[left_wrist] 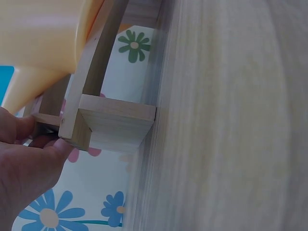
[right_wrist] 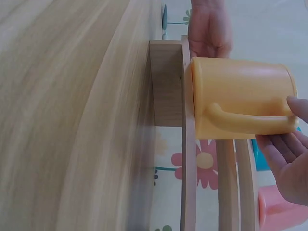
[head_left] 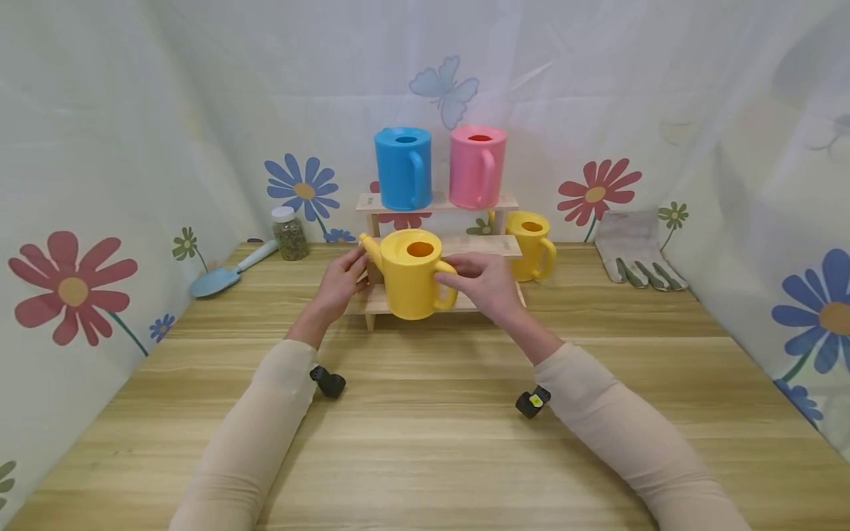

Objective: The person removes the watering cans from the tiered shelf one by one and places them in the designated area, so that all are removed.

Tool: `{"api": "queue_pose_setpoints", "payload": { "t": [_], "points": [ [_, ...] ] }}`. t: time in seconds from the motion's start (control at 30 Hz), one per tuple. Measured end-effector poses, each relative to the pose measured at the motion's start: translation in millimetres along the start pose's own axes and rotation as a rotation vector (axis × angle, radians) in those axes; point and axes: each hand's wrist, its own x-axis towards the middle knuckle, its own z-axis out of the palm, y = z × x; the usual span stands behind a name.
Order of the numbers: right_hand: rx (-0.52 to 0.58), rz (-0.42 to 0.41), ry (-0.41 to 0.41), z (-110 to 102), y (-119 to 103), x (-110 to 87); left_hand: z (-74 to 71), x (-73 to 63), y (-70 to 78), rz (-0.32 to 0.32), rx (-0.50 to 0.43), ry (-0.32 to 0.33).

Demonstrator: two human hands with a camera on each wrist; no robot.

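Observation:
A yellow watering can [head_left: 406,287] stands upright at the front of a stepped wooden rack [head_left: 491,246], its spout pointing left. My right hand [head_left: 490,284] grips its handle, thumb on the near side and fingers behind, as the right wrist view shows. The can's base [right_wrist: 195,96] is against the lowest board; whether it bears the can's weight I cannot tell. Beside the spout, my left hand [head_left: 340,284] holds the rack's left end. In the left wrist view its thumb touches the board's end [left_wrist: 74,130], with the other fingers partly hidden behind.
On the top board stand a blue watering can [head_left: 396,173] and a pink one [head_left: 468,173]. Another yellow can [head_left: 527,258] is right of the rack. At left are a light-blue trowel [head_left: 215,282] and a white-lidded jar [head_left: 290,237]; gardening gloves [head_left: 634,247] lie far right.

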Motion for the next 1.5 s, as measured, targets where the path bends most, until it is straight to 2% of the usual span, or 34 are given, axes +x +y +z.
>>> {"api": "queue_pose_setpoints", "payload": {
  "t": [0.23, 0.4, 0.6, 0.8, 1.1, 1.37, 1.5],
  "points": [
    [0.081, 0.021, 0.018, 5, 1, 0.9, 0.1, -0.4, 2.0, 0.014, -0.005, -0.004],
    [0.146, 0.059, 0.032, 8, 3, 0.1, 0.6, -2.1, 3.7, 0.000, 0.010, -0.002],
    [0.204, 0.105, 0.110, 15, 9, -4.4, 2.8, -3.3, 3.2, 0.001, 0.008, 0.001],
    [0.224, 0.090, 0.179, 18, 9, -5.7, 2.6, -2.8, 4.2, -0.002, 0.006, 0.009],
    [0.220, 0.097, 0.129, 11, 6, -6.9, 1.6, -3.1, 2.8, -0.015, 0.024, 0.018],
    [0.194, 0.179, 0.100, -1, -11, -9.8, -0.5, -1.1, -0.2, -0.034, 0.028, 0.017],
    [0.209, 0.148, 0.081, -10, -21, -9.0, -0.5, -1.2, 0.4, -0.030, 0.026, 0.022]
  ]
}}
